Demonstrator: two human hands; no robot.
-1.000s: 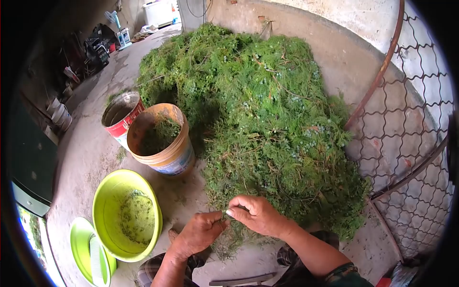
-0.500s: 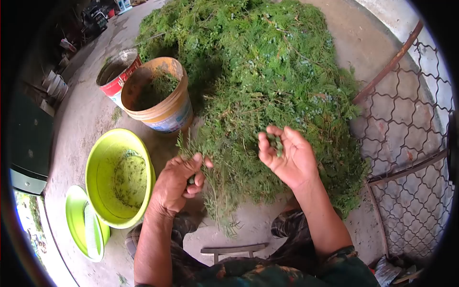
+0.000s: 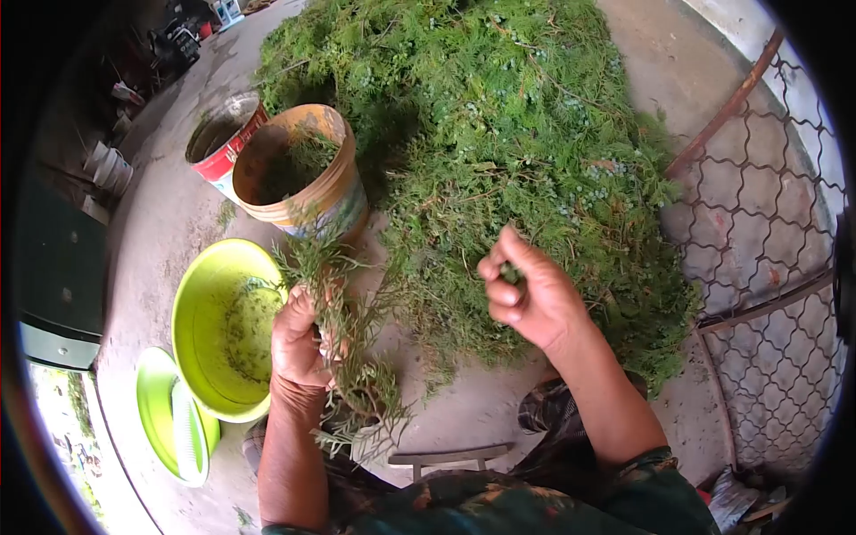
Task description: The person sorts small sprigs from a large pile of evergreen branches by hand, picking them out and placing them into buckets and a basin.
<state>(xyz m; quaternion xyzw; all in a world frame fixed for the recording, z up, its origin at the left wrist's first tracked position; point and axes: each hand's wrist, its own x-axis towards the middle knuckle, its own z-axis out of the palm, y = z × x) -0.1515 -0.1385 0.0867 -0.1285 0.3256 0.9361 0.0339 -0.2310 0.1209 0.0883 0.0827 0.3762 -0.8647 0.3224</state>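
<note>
My left hand (image 3: 301,343) is closed around a leafy evergreen sprig (image 3: 361,383), which hangs down past my wrist and sticks up over my fingers. It is beside the rim of a lime-green basin (image 3: 192,357) with dark bits and scraps on its bottom. My right hand (image 3: 539,299) is curled palm up over the near side of a big heap of cut evergreen branches (image 3: 499,116). Small green seed cones (image 3: 510,272) show between its bent fingers. Pale bluish cones dot the heap.
A yellowish bucket (image 3: 334,192) with a sprig inside stands behind the basin, next to a red and white bucket (image 3: 214,160). A second green basin with a white strainer (image 3: 189,437) lies at the left. A wire mesh panel (image 3: 758,223) leans at the right. A low wooden stool (image 3: 450,455) is between my legs.
My left hand has moved left towards the basin, and the sprig in it has swung left off the heap. The fingers of my right hand have curled in more over the cones.
</note>
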